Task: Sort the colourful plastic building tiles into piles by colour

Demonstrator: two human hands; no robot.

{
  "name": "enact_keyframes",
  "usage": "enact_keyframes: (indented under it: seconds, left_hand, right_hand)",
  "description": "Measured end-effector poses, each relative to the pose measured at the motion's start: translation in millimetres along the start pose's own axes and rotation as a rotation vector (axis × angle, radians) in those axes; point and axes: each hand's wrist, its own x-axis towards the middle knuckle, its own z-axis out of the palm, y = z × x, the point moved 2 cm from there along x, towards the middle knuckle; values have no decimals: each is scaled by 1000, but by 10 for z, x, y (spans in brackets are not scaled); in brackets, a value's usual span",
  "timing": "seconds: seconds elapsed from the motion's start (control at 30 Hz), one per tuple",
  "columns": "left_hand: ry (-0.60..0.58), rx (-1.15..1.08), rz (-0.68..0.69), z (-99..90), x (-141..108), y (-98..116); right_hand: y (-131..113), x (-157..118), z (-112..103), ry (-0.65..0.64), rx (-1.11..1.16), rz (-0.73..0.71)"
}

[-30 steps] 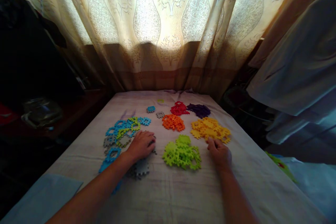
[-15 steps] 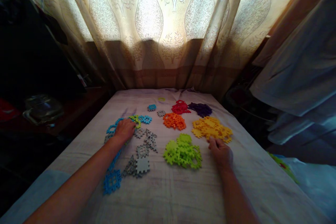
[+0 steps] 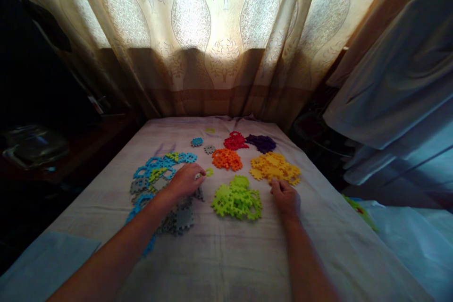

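My left hand (image 3: 187, 180) is closed on a light-green interlocking piece (image 3: 210, 172) that sticks out past its fingertips. Under and beside that arm lie blue interlocking pieces (image 3: 144, 171) and grey ones (image 3: 184, 218), with a few green pieces (image 3: 172, 156) among them. My right hand (image 3: 286, 198) rests with curled fingers at the near edge of the yellow pile (image 3: 276, 167); whether anything is in it is hidden. Between the hands sits a lime-green pile (image 3: 238, 199).
Orange (image 3: 227, 159), red (image 3: 235, 141) and dark purple (image 3: 261, 143) piles lie farther back. A blue piece (image 3: 197, 141), a grey piece (image 3: 209, 149) and a green one (image 3: 210, 130) lie apart on the sheet (image 3: 226, 264). A curtain (image 3: 225, 66) hangs behind.
My left hand has moved right from the blue and green pieces and now has a light-green piece at its fingertips. My right hand stays by the yellow pile. The view has shifted slightly.
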Motion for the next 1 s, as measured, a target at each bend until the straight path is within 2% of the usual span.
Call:
enact_keyframes:
  seconds: [0.13,0.27,0.4,0.5,0.63,0.87,1.0]
  left_hand:
    - [-24,-47,32,175,128,273]
    - [-50,-72,55,326,195,437]
    - [-80,-90,85,420,201,523]
    - [-85,-99,99,404,192,499]
    - [-54,-44,45,271,176,260]
    - [44,202,-167,-68,149,-507]
    - [88,307,-293,-235,146,-863]
  right_hand:
    - [-28,-10,-9,-7,5,10]
    - [-45,-18,-9,-2,13,6]
    - [-39,-14,-5,7,9,-16]
    - [-19,-7,-5,-12,7,-10]
    - [18,0,3,-44,19,3]
    - [46,4,17,-40,-10,16]
    - [35,6,8,-53,-14,42]
